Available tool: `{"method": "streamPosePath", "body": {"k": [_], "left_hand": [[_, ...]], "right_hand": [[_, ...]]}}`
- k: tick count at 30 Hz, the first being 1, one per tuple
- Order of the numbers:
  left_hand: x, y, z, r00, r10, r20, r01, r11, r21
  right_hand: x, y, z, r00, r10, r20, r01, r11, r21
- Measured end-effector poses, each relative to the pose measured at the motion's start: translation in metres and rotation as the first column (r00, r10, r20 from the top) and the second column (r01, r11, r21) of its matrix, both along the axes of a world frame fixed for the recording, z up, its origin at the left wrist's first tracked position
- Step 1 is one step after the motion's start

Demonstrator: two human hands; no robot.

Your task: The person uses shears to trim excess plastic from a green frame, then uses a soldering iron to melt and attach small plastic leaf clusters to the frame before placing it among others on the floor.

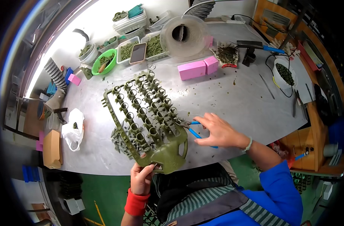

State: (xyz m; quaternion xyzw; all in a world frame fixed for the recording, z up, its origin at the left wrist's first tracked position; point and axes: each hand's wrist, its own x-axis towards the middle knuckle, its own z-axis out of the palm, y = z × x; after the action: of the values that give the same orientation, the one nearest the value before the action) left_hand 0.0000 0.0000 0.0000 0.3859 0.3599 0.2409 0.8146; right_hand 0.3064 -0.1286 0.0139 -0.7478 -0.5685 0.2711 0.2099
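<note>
An olive-green moulded frame (169, 155) lies tilted across the near middle of the table, with several rows of small ring-shaped parts (142, 112) between its bars. My left hand (140, 179) is closed around the frame's near left corner, at an opening in its solid end. In my right hand (222, 132) are blue-handled nippers (195, 133), handles spread, their jaws at the right-hand row of rings. Whether the jaws touch a part is too small to tell. Loose green pieces (121, 142) are heaped beneath and left of the frame.
Pink blocks (192, 70) stand beyond the frame, before a clear round hood (185, 37). Tubs of green pieces (154, 46), a phone (138, 53) and a green bowl (112, 66) line the back. A white bag (73, 132) lies left; a white bucket (282, 67) stands right.
</note>
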Motion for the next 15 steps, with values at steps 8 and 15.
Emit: {"method": "streamPosePath", "body": {"k": [8,15], "left_hand": [[0.003,-0.003,0.008,0.999,0.016,-0.052,-0.011,0.996,0.085],[0.006,-0.002,0.002,0.998,0.041,0.04,-0.044,0.997,0.063]], "right_hand": [[0.005,0.006,-0.017,0.99,0.065,-0.127,-0.055,0.995,0.078],[0.023,-0.021,-0.022,0.292,-0.292,-0.911,0.054,0.956,-0.289]]}}
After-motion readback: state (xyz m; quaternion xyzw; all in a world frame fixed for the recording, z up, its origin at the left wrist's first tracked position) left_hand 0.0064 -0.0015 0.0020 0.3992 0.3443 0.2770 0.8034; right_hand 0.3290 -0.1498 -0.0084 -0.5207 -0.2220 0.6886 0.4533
